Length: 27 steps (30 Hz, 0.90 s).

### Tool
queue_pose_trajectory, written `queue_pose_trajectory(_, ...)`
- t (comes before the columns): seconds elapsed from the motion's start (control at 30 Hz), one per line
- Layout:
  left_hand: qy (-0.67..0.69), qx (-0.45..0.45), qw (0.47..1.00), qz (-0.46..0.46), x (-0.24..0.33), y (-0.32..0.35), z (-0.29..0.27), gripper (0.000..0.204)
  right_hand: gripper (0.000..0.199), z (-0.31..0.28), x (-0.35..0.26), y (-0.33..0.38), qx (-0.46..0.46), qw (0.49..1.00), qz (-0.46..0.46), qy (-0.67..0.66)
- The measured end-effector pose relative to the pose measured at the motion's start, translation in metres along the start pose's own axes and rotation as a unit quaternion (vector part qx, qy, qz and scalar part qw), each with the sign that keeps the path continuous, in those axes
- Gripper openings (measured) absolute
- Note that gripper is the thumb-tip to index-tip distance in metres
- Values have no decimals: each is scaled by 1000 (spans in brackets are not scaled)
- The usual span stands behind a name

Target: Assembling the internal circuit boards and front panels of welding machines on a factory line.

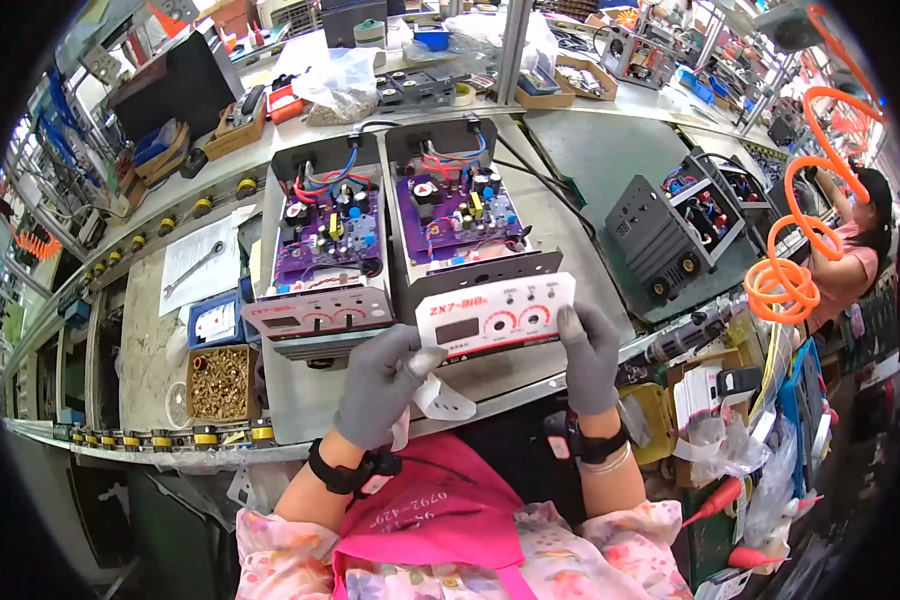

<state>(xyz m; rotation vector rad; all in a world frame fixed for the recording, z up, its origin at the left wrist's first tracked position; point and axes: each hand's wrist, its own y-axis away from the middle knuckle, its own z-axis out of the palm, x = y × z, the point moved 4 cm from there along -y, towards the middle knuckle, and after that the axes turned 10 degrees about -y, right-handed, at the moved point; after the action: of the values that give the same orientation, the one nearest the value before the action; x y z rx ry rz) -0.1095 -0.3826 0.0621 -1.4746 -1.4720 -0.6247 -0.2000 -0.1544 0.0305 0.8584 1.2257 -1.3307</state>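
The left hand (378,385), gloved grey, pinches a peeled white film strip (442,397) between closed fingers. The right hand (590,358) presses narrow fingers on the white front panel (495,317) of the right-hand open unit (460,215) on the surface (300,405). A second open unit (325,245) stands just beside it, to the left.

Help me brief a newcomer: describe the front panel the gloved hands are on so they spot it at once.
On the grey bench, two open units with purple circuit boards sit side by side. The white front panel fronts the right-hand unit, between the left hand and right hand. Its neighbour's panel is grey, and no hand touches it.
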Motion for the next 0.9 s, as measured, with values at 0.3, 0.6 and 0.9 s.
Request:
queue_pose_trajectory(0.3, -3, 64, 996, -60, -12, -14, 7, 24, 23, 6, 12, -22, 20, 999, -32, 10)
queue_pose_trajectory(0.6, 12, 66, 996, -51, -22, -15, 10, 27, 23, 7, 11, -25, 25, 998, -56, 18)
queue_pose_trajectory(0.9, 21, 82, 996, -41, -15, -17, 9, 27, 26, 8, 9, -27, 25, 997, -55, 54)
